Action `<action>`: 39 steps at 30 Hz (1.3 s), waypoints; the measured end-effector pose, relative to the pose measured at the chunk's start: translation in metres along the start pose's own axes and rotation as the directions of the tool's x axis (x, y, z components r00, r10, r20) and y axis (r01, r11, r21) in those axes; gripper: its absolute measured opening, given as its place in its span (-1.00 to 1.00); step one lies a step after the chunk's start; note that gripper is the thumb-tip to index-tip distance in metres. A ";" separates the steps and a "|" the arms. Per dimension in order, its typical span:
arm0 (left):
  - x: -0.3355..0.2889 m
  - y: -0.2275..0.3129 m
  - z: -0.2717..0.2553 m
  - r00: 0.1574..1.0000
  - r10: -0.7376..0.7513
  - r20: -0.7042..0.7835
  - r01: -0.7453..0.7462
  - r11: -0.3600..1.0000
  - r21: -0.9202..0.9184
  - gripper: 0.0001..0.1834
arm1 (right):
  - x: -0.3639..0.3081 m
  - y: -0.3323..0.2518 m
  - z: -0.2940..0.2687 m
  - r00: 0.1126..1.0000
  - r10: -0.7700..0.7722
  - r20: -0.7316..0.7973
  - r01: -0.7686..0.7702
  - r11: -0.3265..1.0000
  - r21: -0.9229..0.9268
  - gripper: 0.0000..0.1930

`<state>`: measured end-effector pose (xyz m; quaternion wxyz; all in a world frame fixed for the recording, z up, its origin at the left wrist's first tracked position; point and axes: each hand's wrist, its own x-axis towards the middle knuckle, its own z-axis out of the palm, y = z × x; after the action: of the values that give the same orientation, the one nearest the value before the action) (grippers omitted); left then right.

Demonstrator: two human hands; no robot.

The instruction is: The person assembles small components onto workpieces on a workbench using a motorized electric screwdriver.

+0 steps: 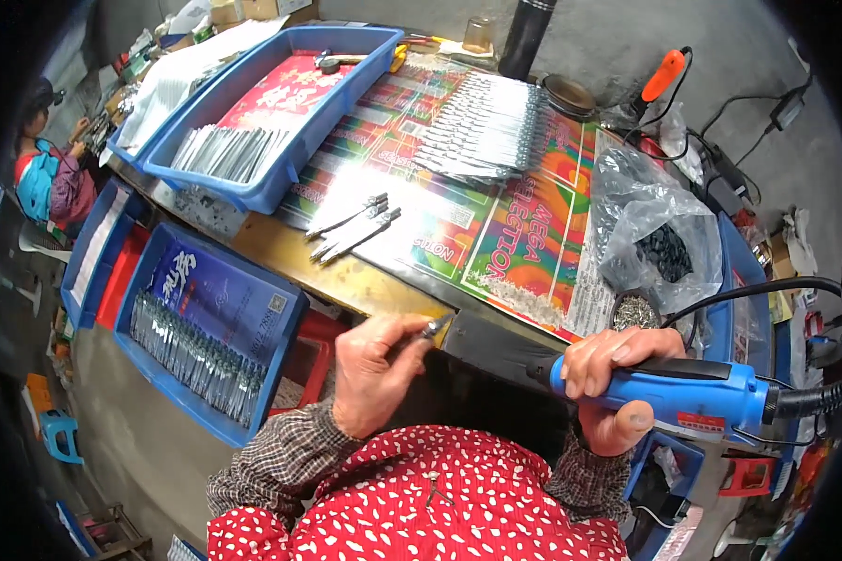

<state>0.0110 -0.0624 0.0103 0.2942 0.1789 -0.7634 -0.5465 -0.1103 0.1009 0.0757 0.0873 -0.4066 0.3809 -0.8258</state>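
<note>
My left hand [376, 366] is closed in a pinch at the table's near edge. Between its fingers is a slim silver piece [434, 326], mostly hidden, with its tip pointing up and right. My right hand [617, 374] wraps round a blue handheld power tool [720, 391], whose dark nose points left and whose black hose leaves at the right. A black padded block [491, 346] lies between the two hands. Just beyond my left hand, several loose slim silver pieces with dark ends [354, 229] rest on the table.
A neat stack of similar silver pieces [482, 122] lies farther back. Blue trays [281, 178] hold more, one of them [196, 411] lower at the left. A plastic bag with black parts [664, 234] and a bowl of small parts [634, 310] stand right. Another person [51, 178] is far left.
</note>
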 end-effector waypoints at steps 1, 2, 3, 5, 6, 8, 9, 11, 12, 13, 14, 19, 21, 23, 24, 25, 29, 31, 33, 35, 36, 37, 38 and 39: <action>0.007 -0.004 -0.006 0.993 0.117 -0.023 -0.112 0.983 0.143 -0.86 | 0.000 -0.001 0.000 1.000 0.012 -0.022 -0.012 1.000 -0.010 -0.47; 0.013 0.000 -0.010 0.993 0.106 -0.051 -0.094 0.975 0.199 -0.87 | -0.001 -0.002 0.000 0.999 0.024 -0.043 -0.025 0.999 -0.020 -0.47; 0.018 0.005 -0.013 0.994 0.090 -0.066 -0.072 0.970 0.234 -0.88 | -0.001 -0.003 -0.001 0.999 0.016 -0.049 -0.017 1.000 -0.019 -0.47; 0.027 0.001 -0.019 0.976 0.195 -0.102 -0.148 0.925 0.349 -0.89 | -0.001 -0.005 -0.003 0.998 0.052 -0.030 -0.052 0.999 -0.002 -0.47; 0.029 0.003 -0.019 0.973 0.197 -0.121 -0.149 0.935 0.323 -0.90 | 0.000 -0.006 -0.004 0.998 0.046 -0.033 -0.046 0.999 0.001 -0.47; 0.024 0.004 -0.017 0.990 0.074 -0.120 -0.051 0.981 0.185 -0.90 | 0.001 -0.006 -0.007 0.995 0.079 0.053 -0.084 0.993 0.084 -0.54; 0.021 0.004 -0.014 0.993 -0.053 -0.105 0.057 0.998 0.040 -0.89 | -0.001 -0.008 -0.003 0.996 0.077 0.049 -0.081 0.993 0.085 -0.54; 0.018 0.013 -0.009 0.994 -0.092 -0.061 0.090 0.995 -0.044 -0.89 | -0.005 -0.011 0.011 0.973 0.209 -0.102 -0.224 0.960 -0.170 -0.65; 0.017 0.017 -0.006 0.990 -0.139 -0.008 0.135 0.975 -0.176 -0.90 | -0.008 -0.009 0.013 0.951 0.293 -0.103 -0.301 0.951 -0.074 -0.64; 0.015 0.020 -0.003 0.983 -0.179 0.050 0.185 0.935 -0.302 -0.90 | -0.012 -0.009 0.015 0.922 0.358 -0.145 -0.378 0.913 -0.151 -0.63; 0.013 0.023 -0.001 0.980 -0.167 0.110 0.197 0.908 -0.370 -0.92 | -0.014 -0.005 0.014 0.911 0.405 -0.083 -0.413 0.881 -0.233 -0.63; 0.010 0.037 0.012 0.962 -0.140 0.235 0.254 0.774 -0.580 -0.93 | -0.021 0.011 0.026 0.924 0.374 -0.082 -0.372 0.824 -0.427 -0.68; 0.008 0.037 0.013 0.957 -0.146 0.253 0.277 0.726 -0.629 -0.92 | -0.027 0.014 0.023 0.888 0.452 -0.085 -0.431 0.752 -0.498 -0.67; 0.006 0.037 0.015 0.961 -0.134 0.243 0.264 0.711 -0.652 -0.92 | -0.029 0.016 0.025 0.876 0.464 -0.130 -0.471 0.766 -0.438 -0.73; 0.006 0.036 0.016 0.965 -0.122 0.233 0.250 0.697 -0.672 -0.91 | -0.029 0.016 0.024 0.876 0.466 -0.128 -0.471 0.764 -0.440 -0.73; 0.006 0.035 0.016 0.965 -0.122 0.233 0.251 0.695 -0.674 -0.91 | -0.029 0.016 0.024 0.846 0.519 -0.126 -0.523 0.756 -0.394 -0.76; 0.004 0.031 0.016 0.957 -0.101 0.272 0.265 0.683 -0.681 -0.88 | -0.031 0.016 0.022 0.865 0.493 -0.097 -0.475 0.740 -0.476 -0.82; 0.001 0.029 0.015 0.956 -0.089 0.281 0.264 0.682 -0.682 -0.86 | -0.032 0.017 0.020 0.862 0.497 -0.099 -0.477 0.731 -0.487 -0.83; -0.002 0.029 0.014 0.948 -0.106 0.301 0.284 0.709 -0.646 -0.80 | -0.034 0.018 0.018 0.860 0.501 -0.100 -0.479 0.722 -0.500 -0.83; -0.005 0.030 0.014 0.945 -0.122 0.304 0.295 0.721 -0.627 -0.78 | -0.035 0.020 0.015 0.845 0.524 -0.104 -0.500 0.706 -0.501 -0.84; -0.006 0.030 0.014 0.942 -0.138 0.307 0.305 0.735 -0.606 -0.76 | -0.036 0.021 0.014 0.844 0.527 -0.104 -0.501 0.704 -0.503 -0.84; -0.007 0.029 0.014 0.942 -0.140 0.304 0.305 0.734 -0.607 -0.76 | -0.037 0.021 0.015 0.839 0.534 -0.107 -0.512 0.706 -0.490 -0.85; -0.008 0.028 0.014 0.942 -0.144 0.304 0.307 0.736 -0.603 -0.75 | -0.037 0.022 0.015 0.834 0.541 -0.111 -0.522 0.707 -0.477 -0.86; -0.009 0.028 0.013 0.941 -0.148 0.305 0.310 0.739 -0.599 -0.73 | -0.037 0.021 0.015 0.832 0.544 -0.108 -0.524 0.706 -0.477 -0.86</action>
<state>0.0104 -0.0380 0.0311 0.1738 0.0946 -0.5332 -0.8225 -0.0782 0.0943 0.0444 0.2247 -0.3040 0.6755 -0.6331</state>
